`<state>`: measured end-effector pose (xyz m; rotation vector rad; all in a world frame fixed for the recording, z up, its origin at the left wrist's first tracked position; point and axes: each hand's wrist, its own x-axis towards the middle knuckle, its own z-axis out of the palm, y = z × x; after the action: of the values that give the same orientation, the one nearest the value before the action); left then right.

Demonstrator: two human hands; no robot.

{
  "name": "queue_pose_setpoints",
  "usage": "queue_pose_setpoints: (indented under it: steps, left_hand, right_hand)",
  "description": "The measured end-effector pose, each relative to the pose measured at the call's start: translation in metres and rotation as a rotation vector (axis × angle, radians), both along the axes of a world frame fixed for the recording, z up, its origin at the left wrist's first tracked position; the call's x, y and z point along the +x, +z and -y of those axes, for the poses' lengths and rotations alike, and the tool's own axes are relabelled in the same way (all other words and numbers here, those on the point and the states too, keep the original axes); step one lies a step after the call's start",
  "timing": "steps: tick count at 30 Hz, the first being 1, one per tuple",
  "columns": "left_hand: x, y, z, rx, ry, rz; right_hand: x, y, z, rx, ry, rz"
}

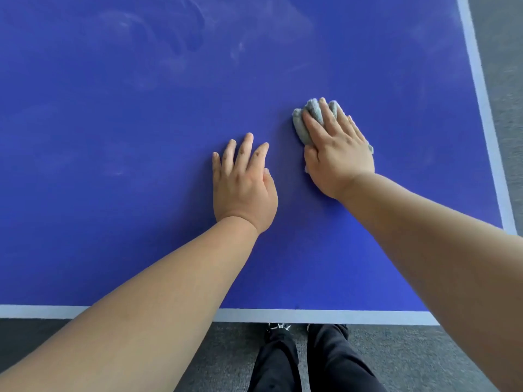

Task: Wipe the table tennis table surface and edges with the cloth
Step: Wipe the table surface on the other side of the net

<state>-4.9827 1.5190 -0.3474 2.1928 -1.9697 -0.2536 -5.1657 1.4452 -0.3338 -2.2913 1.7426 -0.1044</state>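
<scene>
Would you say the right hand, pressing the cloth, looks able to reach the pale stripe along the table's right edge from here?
Probably yes. Only bare blue table lies between the right hand, flat on the cloth, and the pale stripe, and the left hand rests on the other side.

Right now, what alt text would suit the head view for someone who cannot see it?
A right hand presses a grey-blue cloth flat on a blue table, near its white-lined right edge. The left hand rests open on the table beside it, apart from the cloth. Pale smears show farther out on the surface.
</scene>
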Motion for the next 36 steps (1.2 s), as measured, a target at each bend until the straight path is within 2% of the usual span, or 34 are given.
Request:
queue_pose_setpoints:
  steps: [2,4,7,10,12,15,17,20,23,25,30,32,36]
  left_hand:
    - [0.000,0.000,0.000,0.013,0.001,-0.005]
    - [0.001,0.003,0.000,0.030,-0.007,-0.017]
    - [0.001,0.005,-0.001,0.040,-0.007,0.000]
    - [0.002,0.006,0.000,0.050,-0.014,0.008]
    - [0.002,0.005,0.000,0.048,-0.017,-0.001]
    - [0.002,0.004,0.001,0.040,-0.009,0.005]
    - [0.002,0.003,0.000,0.033,-0.008,0.007]
    - [0.001,0.004,0.001,0.024,-0.010,-0.007]
    - [0.001,0.006,0.001,0.035,-0.010,-0.026]
    - [0.001,0.007,0.001,0.043,-0.012,-0.009]
    - [0.002,0.008,0.003,0.081,-0.023,-0.008]
    - [0.002,0.009,0.003,0.085,-0.013,-0.052]
    - [0.007,0.009,0.041,0.050,0.139,-0.131]
  right_hand:
    - [0.001,-0.001,-0.012,-0.004,0.074,-0.010]
    - [-0.009,-0.003,-0.058,-0.030,0.287,-0.038]
    - [-0.036,-0.005,-0.140,0.005,0.569,0.019]
    - [-0.057,-0.003,-0.125,0.013,0.708,-0.003]
    - [-0.053,-0.004,-0.075,-0.006,0.555,-0.040]
    - [-0.031,-0.003,0.014,-0.008,0.133,-0.034]
    - [-0.012,-0.001,0.050,0.006,0.037,-0.027]
    - [0.002,0.002,0.033,-0.006,0.112,-0.043]
    - [-0.010,-0.003,-0.061,-0.024,0.447,-0.003]
    - [-0.024,-0.006,-0.103,-0.009,0.559,0.042]
    - [-0.028,-0.006,-0.095,0.000,0.559,0.049]
    - [-0.029,-0.003,-0.070,0.001,0.435,0.033]
    - [-0.033,0.002,0.003,0.001,0.156,-0.005]
